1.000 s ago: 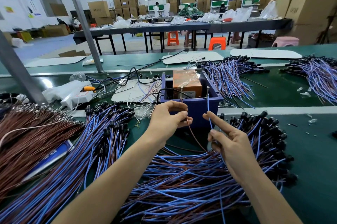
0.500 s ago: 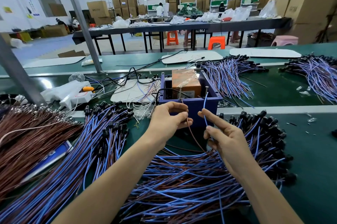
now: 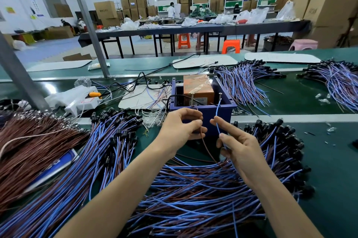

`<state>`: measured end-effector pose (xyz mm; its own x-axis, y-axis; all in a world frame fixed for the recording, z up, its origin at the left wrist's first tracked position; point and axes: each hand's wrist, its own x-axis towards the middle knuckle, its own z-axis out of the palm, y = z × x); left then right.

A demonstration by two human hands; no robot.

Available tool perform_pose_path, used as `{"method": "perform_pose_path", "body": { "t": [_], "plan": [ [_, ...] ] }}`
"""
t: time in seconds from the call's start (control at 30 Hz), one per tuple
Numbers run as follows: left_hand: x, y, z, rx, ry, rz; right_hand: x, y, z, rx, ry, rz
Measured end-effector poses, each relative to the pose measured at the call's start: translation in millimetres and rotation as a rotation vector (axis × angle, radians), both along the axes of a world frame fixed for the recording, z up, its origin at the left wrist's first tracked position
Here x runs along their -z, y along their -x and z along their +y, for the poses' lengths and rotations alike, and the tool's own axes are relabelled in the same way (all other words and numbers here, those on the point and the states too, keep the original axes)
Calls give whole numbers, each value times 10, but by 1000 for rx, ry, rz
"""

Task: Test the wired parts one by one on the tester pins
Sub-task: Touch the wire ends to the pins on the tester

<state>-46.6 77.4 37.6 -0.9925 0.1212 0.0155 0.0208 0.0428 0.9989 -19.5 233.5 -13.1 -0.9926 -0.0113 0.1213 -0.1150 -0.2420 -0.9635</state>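
Note:
A dark blue tester box (image 3: 220, 114) stands on the green bench with an orange block (image 3: 197, 87) inside and two upright metal pins, the left pin (image 3: 192, 98) and the right pin (image 3: 220, 96), at its front edge. My left hand (image 3: 180, 128) pinches a brown wire (image 3: 205, 145) just below the left pin. My right hand (image 3: 240, 146) pinches a blue wire (image 3: 218, 119) whose tip reaches up to the right pin. Both wires run down into the heap of blue and brown wired parts (image 3: 193, 195) under my forearms.
Another heap of wired parts (image 3: 81, 160) lies at the left beside a brown wire bundle (image 3: 29, 146). More bundles (image 3: 242, 83) lie behind the box. A white power strip (image 3: 79, 100) and loose cables sit at the back left. A grey post (image 3: 87, 23) rises behind.
My right hand has shifted left and slightly up, bringing the blue wire's tip toward the right pin. My left hand has stayed by the left pin with the brown wire.

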Motion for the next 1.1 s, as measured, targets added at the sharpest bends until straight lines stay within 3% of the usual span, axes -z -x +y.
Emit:
{"method": "perform_pose_path", "body": {
  "t": [0.13,0.2,0.3,0.37,0.4,0.47,0.57,0.7,0.9,1.1],
  "plan": [
    [-178,-108,-80,64,44,30,-59,-50,60,-10,-8,-2],
    [-263,-178,-191,98,101,48,-95,-128,126,-28,-116,20],
    [-383,-339,-524,397,481,99,-98,-306,199,-158,-459,131],
    [-481,-458,-814,700,751,55,-69,-424,196,-273,-757,240],
    [-519,-480,-955,742,843,13,-45,-461,179,-320,-927,300],
    [-501,-425,-1183,553,1022,6,-25,-509,126,-397,-1191,402],
    [-229,-278,-1323,132,1377,110,-37,-532,50,-430,-1304,462],
    [293,-290,-1152,30,1700,-15,-24,-505,-51,-372,-1305,545],
    [462,-256,-1036,-199,1724,43,1,-459,-76,-363,-1218,567],
    [367,-270,-1186,-336,1417,115,11,-478,0,-298,-1050,493]
  ]
}}
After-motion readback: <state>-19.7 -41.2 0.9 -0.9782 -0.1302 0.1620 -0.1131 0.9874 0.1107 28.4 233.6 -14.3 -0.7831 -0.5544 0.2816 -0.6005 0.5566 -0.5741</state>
